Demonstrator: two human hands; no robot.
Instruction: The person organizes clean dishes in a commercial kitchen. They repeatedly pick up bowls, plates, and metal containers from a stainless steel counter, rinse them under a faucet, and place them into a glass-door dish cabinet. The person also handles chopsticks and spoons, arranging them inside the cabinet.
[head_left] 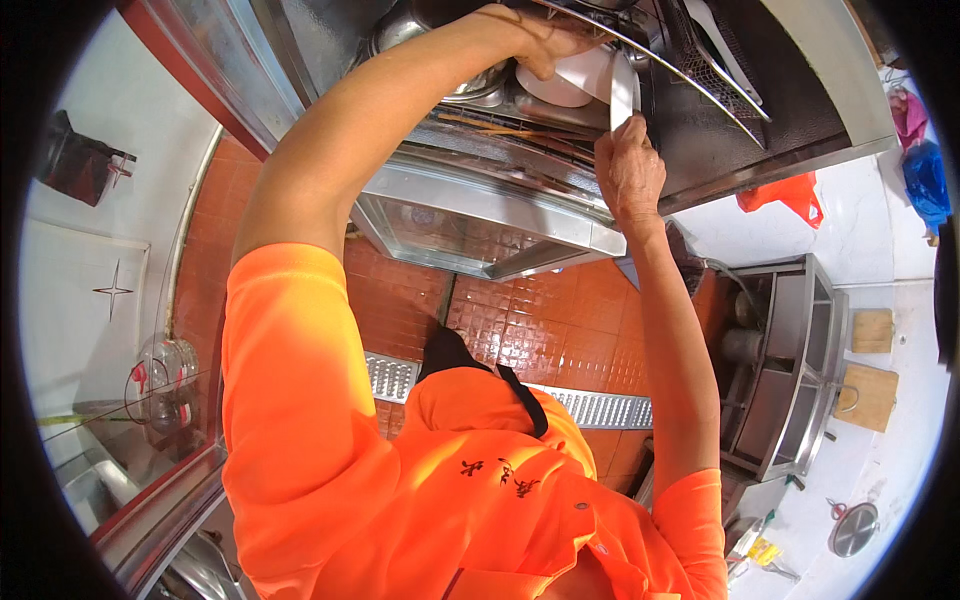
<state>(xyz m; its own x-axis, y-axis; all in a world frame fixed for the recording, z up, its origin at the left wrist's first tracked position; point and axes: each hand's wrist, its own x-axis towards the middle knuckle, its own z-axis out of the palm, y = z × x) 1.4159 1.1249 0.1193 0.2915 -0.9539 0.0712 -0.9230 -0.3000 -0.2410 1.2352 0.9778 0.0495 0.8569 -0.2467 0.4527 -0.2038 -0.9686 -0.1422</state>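
Note:
At the top of the head view, both my hands reach into a dark-surfaced metal cabinet (800, 110). My right hand (632, 172) is closed round the lower end of a flat white strip (622, 90), which stands out above the fist. To its left, my left hand (555, 42) has its thumb bent down and its fingers over a white piece beside the strip; the fingertips are partly hidden. A round white bowl-like thing (553, 90) lies just under the left hand. Shiny metal pots (480, 88) sit beneath my left forearm. A mesh strainer (715, 60) lies to the right.
Thin wooden sticks (520, 128) lie along the cabinet's near edge. A metal-framed glass panel (480, 235) juts out below my arms. To the right are a red bag (785, 197) and a steel rack (785, 370). A metal drain grate (600, 410) crosses the tiled floor (540, 310).

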